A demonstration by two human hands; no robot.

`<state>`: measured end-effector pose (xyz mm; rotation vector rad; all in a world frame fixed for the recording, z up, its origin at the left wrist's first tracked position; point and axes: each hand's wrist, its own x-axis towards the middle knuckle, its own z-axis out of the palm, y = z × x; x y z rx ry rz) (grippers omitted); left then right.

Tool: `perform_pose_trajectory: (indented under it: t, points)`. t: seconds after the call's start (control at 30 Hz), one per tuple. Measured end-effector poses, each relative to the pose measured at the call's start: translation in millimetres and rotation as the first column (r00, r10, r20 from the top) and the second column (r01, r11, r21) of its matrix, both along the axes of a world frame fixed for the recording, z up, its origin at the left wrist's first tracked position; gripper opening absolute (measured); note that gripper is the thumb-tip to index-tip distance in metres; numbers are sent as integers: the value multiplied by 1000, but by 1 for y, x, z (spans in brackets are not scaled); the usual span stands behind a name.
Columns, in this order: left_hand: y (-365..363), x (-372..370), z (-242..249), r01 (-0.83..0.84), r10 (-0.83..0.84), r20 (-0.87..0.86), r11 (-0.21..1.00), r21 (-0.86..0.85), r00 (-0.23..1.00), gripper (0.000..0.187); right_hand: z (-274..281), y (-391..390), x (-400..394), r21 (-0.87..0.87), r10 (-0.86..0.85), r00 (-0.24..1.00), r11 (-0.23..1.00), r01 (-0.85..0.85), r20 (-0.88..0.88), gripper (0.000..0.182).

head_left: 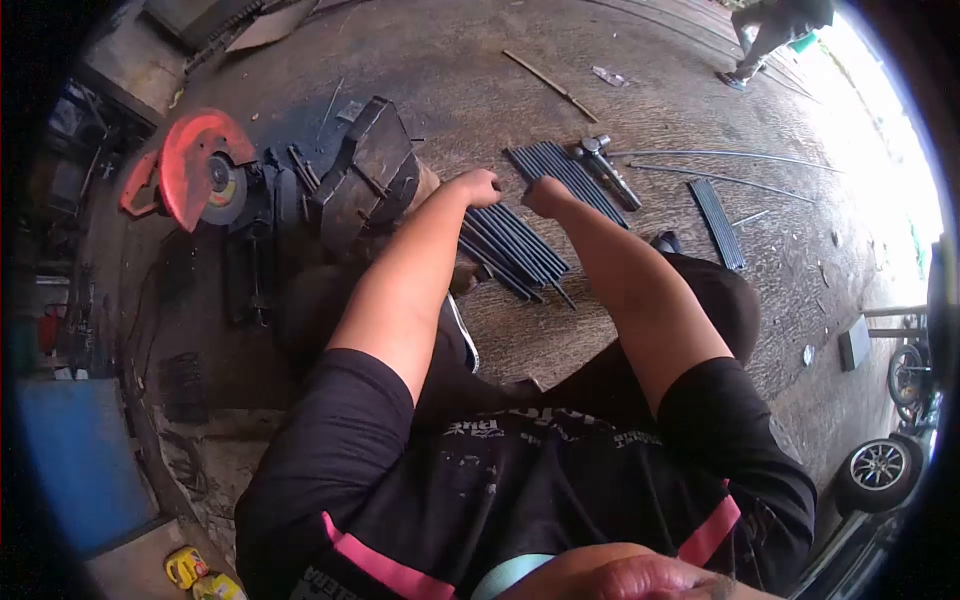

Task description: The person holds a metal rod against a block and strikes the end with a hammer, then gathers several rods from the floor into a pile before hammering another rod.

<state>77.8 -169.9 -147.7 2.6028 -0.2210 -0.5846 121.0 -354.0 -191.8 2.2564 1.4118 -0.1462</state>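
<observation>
While both hands point(480, 187) point(545, 195) close, dark rods point(520, 245) lie beneath.

Daylight glares at right; left side dim; fisheye edges vignetted.

Metal workshop: concrete floor point(480, 60), red chop saw point(195, 170), cut steel rods point(520, 230), wheels point(880, 470).

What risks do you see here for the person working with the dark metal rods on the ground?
1. Both bare hands, left hand and right hand, are at the dark metal rods; cut ends might scratch unprotected skin.
2. The chop saw with its red guard sits close by on the floor; an arm could brush it.
3. Loose rods scattered around could roll underfoot.
</observation>
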Motion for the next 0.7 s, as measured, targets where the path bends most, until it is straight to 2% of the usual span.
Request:
perform_pose_trajectory:
  t: [0.03,0.07,0.1,0.13,0.17,0.2,0.23,0.27,0.3,0.37,0.4,0.43,0.5,0.63,0.7]
  points:
    - [5,7,-14,-142,137,-90,989,-45,986,34,-18,3,5,-5,5,1000,1000,-5,-25,19]
    - [8,14,-29,-145,138,-118,988,-47,983,34,-37,3,8,-52,30,997,998,-34,-67,20]
    - [10,21,-44,-122,120,-71,992,-35,990,32,-58,3,12,-97,54,992,993,-65,-110,21]
    - [12,29,-58,-100,100,-21,995,-21,995,31,-48,4,3,-154,-82,976,987,50,-203,22]
    - [14,37,-72,-99,99,-42,995,-20,994,31,-102,1,14,-112,-105,951,991,75,-289,24]
    - [16,43,-86,-190,176,-140,978,-89,974,29,-128,2,12,-62,-279,902,960,275,-330,26]
    - [16,48,-99,-285,245,-241,947,-146,939,28,-145,0,2,-25,-440,815,884,466,-377,28]
    - [14,51,-98,-369,288,-360,912,-178,887,24,-122,2,-15,30,-640,600,671,741,-480,28]
    - [15,51,-118,-369,285,-376,913,-172,882,24,-92,6,-31,39,-747,324,371,928,-580,29]
    - [15,43,-161,-525,466,-274,826,-204,841,23,-126,6,-50,-37,-779,303,384,922,-550,30]
    - [12,32,-159,-483,448,-196,853,-197,872,22,-140,7,-61,155,-792,373,342,927,-484,27]
    - [11,22,-163,-480,442,-209,855,-196,872,22,-141,9,-69,346,-806,434,305,888,-403,25]
    - [14,10,-170,-503,447,-286,848,-165,848,33,-141,5,-69,329,-810,418,296,897,-410,22]
    - [9,-2,-174,-495,440,-307,858,-133,844,31,-138,-4,-60,317,-756,462,346,883,-463,21]
    - [6,-6,-164,-495,438,-302,857,-144,847,31,-135,-3,-53,191,-758,235,148,970,-608,22]
